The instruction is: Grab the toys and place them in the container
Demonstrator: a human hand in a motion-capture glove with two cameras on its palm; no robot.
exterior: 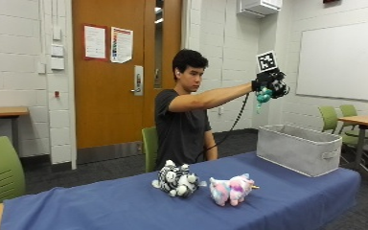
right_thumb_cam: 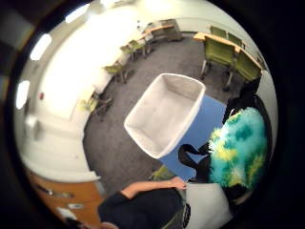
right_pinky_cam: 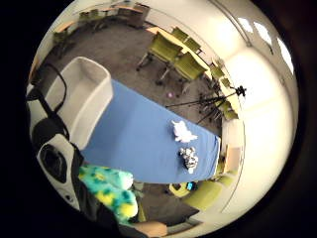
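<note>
Raised high above the grey rectangular fabric container at the bench's three-o'clock end, the gloved right hand clenches around a fuzzy teal-and-yellow plush toy, which, released from this height, could bounce out or miss the rim.

A: How many soft toys can you see?
B: Three. One zebra toy, black and white. One unicorn toy, pink and white. One fuzzy toy, green and yellow.
A: How many gray bins?
B: Just one gray bin.
A: And worktops with a blue cloth?
B: One blue worktop.
A: How many hands hold a toy?
B: One, the gloved right hand. It holds the fuzzy toy.
</note>
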